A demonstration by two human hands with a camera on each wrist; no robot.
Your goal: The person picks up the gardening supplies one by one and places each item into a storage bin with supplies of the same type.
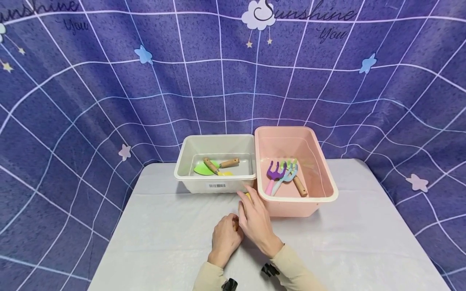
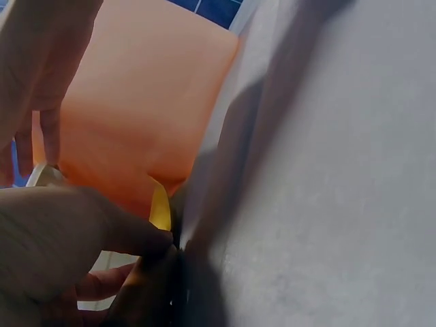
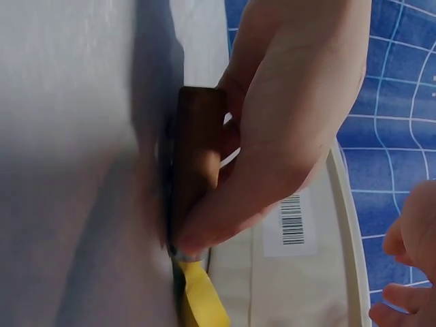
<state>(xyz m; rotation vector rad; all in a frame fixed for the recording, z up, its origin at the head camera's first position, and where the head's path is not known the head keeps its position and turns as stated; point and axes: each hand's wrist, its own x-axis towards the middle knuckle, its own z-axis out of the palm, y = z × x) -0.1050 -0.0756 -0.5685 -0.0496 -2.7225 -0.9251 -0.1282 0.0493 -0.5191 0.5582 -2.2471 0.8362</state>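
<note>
My left hand [image 1: 226,238] grips the wooden handle [image 3: 197,146] of a small garden tool, close to the tabletop. The tool's yellow metal part [image 3: 204,300] points away toward the gap between the two bins; its full shape is hidden. Above and to the right of it is my right hand [image 1: 256,220], fingers extended and apart, with nothing seen in its grasp. In the left wrist view, the right hand [image 2: 44,75] hangs over the left hand [image 2: 68,245], whose thumb and fingers pinch the handle. Only the right hand's fingertips [image 3: 402,306] show at the right wrist view's edge.
A light grey bin [image 1: 193,184] holds a green-bladed tool [image 1: 205,168] and a yellow one, both wooden-handled. Touching it on the right, a pink bin [image 1: 291,209] holds a purple hand fork [image 1: 276,173], a light-blue fork [image 1: 290,174] and a green one. A patterned curtain [image 1: 233,81] hangs behind.
</note>
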